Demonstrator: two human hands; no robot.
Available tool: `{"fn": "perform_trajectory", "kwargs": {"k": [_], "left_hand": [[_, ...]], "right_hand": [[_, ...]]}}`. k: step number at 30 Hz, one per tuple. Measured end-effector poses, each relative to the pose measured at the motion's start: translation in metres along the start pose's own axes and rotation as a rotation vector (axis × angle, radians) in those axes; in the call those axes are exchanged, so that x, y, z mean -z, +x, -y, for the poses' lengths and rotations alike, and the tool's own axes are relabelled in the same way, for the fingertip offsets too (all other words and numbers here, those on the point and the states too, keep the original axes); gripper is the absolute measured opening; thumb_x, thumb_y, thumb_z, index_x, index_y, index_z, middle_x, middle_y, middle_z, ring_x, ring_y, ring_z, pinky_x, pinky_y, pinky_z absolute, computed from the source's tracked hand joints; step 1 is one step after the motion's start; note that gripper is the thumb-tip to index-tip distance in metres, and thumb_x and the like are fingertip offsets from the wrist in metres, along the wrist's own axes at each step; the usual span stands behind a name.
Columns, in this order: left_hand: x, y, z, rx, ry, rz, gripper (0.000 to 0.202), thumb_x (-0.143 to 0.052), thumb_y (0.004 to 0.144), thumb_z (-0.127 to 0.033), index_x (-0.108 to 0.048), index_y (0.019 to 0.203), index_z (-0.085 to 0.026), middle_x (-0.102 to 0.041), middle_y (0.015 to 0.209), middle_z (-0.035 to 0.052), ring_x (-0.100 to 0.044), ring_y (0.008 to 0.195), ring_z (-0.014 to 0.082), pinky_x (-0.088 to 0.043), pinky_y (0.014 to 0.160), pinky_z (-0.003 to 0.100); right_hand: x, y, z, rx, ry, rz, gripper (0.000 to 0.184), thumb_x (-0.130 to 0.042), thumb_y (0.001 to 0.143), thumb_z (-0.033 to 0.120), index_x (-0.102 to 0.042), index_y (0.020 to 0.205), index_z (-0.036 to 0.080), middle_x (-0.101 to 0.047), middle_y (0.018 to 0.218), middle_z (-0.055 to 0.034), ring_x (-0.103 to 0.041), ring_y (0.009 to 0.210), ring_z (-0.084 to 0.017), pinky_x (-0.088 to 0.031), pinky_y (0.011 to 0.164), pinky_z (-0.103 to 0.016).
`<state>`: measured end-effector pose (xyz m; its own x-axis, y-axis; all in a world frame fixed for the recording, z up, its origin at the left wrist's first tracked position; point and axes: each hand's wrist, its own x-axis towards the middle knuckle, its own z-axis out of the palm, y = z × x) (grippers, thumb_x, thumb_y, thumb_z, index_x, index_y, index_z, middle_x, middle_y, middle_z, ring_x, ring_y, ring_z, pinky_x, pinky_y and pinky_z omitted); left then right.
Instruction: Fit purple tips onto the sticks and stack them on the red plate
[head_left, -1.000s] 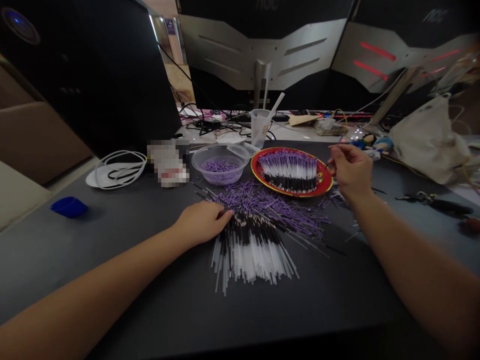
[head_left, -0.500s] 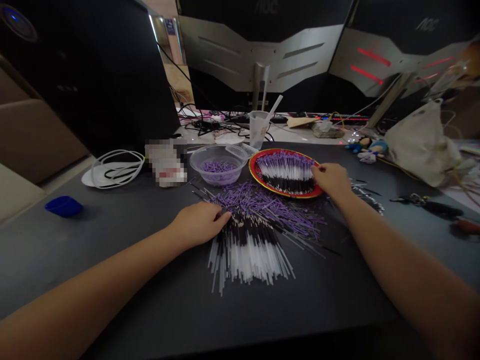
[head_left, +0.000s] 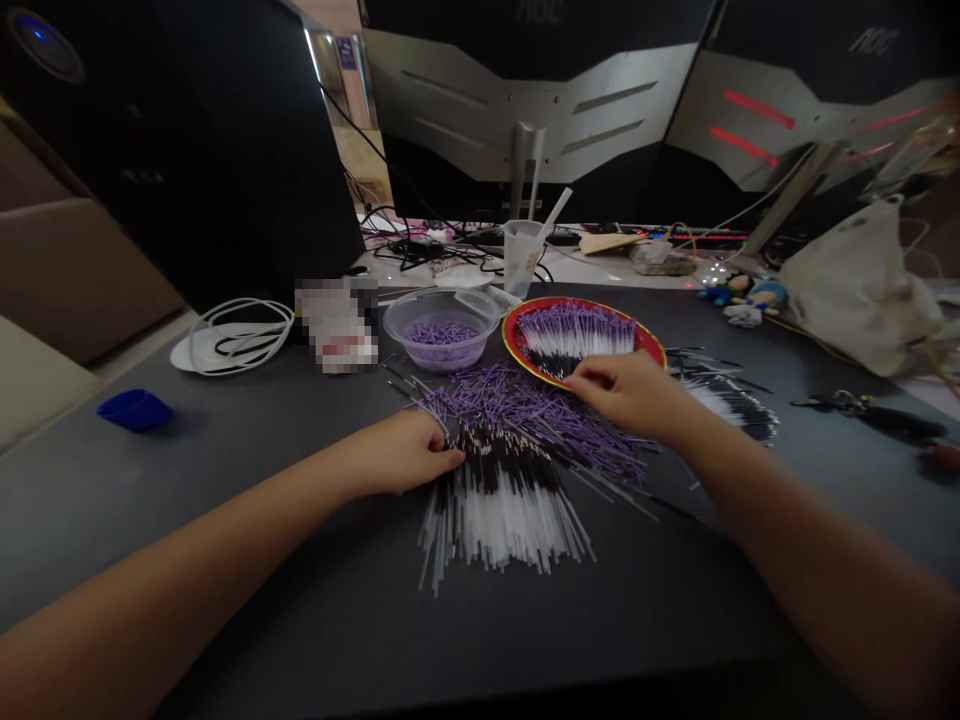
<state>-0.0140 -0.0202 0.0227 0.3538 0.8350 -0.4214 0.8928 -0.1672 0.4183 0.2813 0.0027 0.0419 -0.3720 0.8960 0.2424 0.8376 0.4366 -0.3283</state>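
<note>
My left hand (head_left: 405,452) is closed, thumb against curled fingers, at the upper left of a fanned bundle of thin translucent sticks (head_left: 499,520) with black upper ends. What it pinches is hidden. My right hand (head_left: 626,393), also closed in a pinch, is at the front rim of a red plate (head_left: 658,352) edged in yellow; anything in its fingertips is too small to make out. The plate bears rows of purple-topped sticks (head_left: 574,325). Loose purple pieces (head_left: 517,405) lie heaped between my hands. More of them fill a clear plastic bowl (head_left: 401,335).
Another spread of black-tipped sticks (head_left: 739,408) lies right of my right hand. A plastic cup (head_left: 519,258) with a straw stands behind the plate. Farther out are a blue cap-like object (head_left: 135,410), coiled white cable (head_left: 240,340), keys (head_left: 847,403), a plastic bag (head_left: 840,285) and monitors (head_left: 540,100).
My right hand has moved left and nearer, from the plate's right rim to its front edge, uncovering more sticks on the right. My left hand has shifted slightly downward by the bundle.
</note>
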Motion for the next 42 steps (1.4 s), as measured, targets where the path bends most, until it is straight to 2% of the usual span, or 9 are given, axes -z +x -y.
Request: {"fn": "perform_trajectory", "kwargs": {"k": [4,9,13,21,25,30,36,39,42], "left_hand": [[-0.003,0.002,-0.003,0.039,-0.169,0.102,0.044,-0.045,0.081,-0.056,-0.052,0.061,-0.018,-0.060,0.054,0.0004,-0.052,0.038,0.0119,-0.034,0.040,0.023],[-0.001,0.004,-0.004,0.032,-0.233,0.099,0.043,-0.046,0.082,-0.054,-0.048,0.061,-0.017,-0.057,0.053,-0.0018,-0.051,0.036,0.0099,-0.033,0.039,0.021],[0.001,0.010,0.003,-0.018,-0.361,0.112,0.042,-0.047,0.084,-0.054,-0.043,0.063,-0.018,-0.050,0.051,-0.0052,-0.049,0.036,0.0082,-0.032,0.039,0.020],[0.000,0.016,0.001,-0.030,-0.539,0.000,0.030,-0.041,0.091,-0.042,-0.042,0.073,-0.018,-0.054,0.060,-0.0050,-0.046,0.034,0.0047,-0.024,0.033,0.017],[0.000,0.018,0.000,-0.047,-0.647,-0.093,0.026,-0.041,0.092,-0.039,-0.046,0.077,-0.017,-0.064,0.077,0.0005,-0.044,0.034,0.0028,-0.020,0.028,0.015],[0.000,0.021,0.005,-0.098,-0.825,-0.146,0.026,-0.046,0.091,-0.038,-0.049,0.078,-0.016,-0.067,0.094,0.0054,-0.045,0.036,0.0011,-0.027,0.028,0.014],[0.001,0.021,0.003,-0.102,-0.943,-0.186,0.021,-0.053,0.087,-0.034,-0.051,0.078,-0.015,-0.067,0.104,0.0077,-0.047,0.039,0.0015,-0.027,0.028,0.013],[0.000,0.022,0.003,-0.094,-1.005,-0.219,0.020,-0.054,0.087,-0.033,-0.050,0.078,-0.015,-0.068,0.100,0.0068,-0.049,0.038,0.0028,-0.029,0.027,0.014],[-0.002,0.025,0.005,-0.092,-1.081,-0.243,0.018,-0.054,0.087,-0.032,-0.048,0.079,-0.017,-0.068,0.084,0.0033,-0.052,0.036,0.0056,-0.032,0.028,0.015]], "right_hand": [[-0.015,-0.010,0.031,0.167,-0.060,0.227,0.023,-0.047,0.088,0.035,-0.065,0.082,0.021,-0.064,0.070,-0.0011,-0.054,0.060,-0.013,-0.032,0.055,-0.025],[-0.024,-0.008,0.025,0.163,-0.193,0.252,0.016,-0.049,0.085,0.030,-0.062,0.084,0.021,-0.065,0.072,-0.0025,-0.057,0.064,-0.015,-0.030,0.056,-0.025],[-0.022,-0.008,0.024,0.175,-0.184,0.290,0.012,-0.050,0.084,0.027,-0.061,0.084,0.021,-0.064,0.073,-0.0024,-0.057,0.064,-0.015,-0.031,0.055,-0.025],[-0.020,-0.012,0.033,0.090,-0.156,0.338,0.012,-0.049,0.081,0.023,-0.061,0.081,0.021,-0.064,0.073,-0.0033,-0.056,0.061,-0.014,-0.032,0.052,-0.025],[-0.022,-0.013,0.031,0.075,-0.166,0.334,0.013,-0.048,0.081,0.023,-0.061,0.081,0.021,-0.064,0.073,-0.0038,-0.056,0.061,-0.015,-0.032,0.052,-0.026],[-0.023,-0.017,0.033,0.049,-0.278,0.311,0.014,-0.049,0.081,0.029,-0.059,0.076,0.020,-0.064,0.070,-0.0052,-0.056,0.061,-0.018,-0.030,0.052,-0.028],[-0.019,-0.021,0.040,0.021,-0.372,0.383,0.020,-0.045,0.085,0.031,-0.059,0.081,0.018,-0.065,0.077,-0.0098,-0.061,0.067,-0.022,-0.034,0.053,-0.029],[-0.020,-0.023,0.046,0.000,-0.404,0.421,0.024,-0.039,0.089,0.029,-0.059,0.092,0.016,-0.066,0.081,-0.0118,-0.063,0.071,-0.024,-0.037,0.056,-0.030],[-0.020,-0.023,0.051,-0.012,-0.408,0.439,0.027,-0.035,0.091,0.028,-0.058,0.095,0.016,-0.066,0.082,-0.0124,-0.064,0.073,-0.025,-0.038,0.059,-0.032]]}}
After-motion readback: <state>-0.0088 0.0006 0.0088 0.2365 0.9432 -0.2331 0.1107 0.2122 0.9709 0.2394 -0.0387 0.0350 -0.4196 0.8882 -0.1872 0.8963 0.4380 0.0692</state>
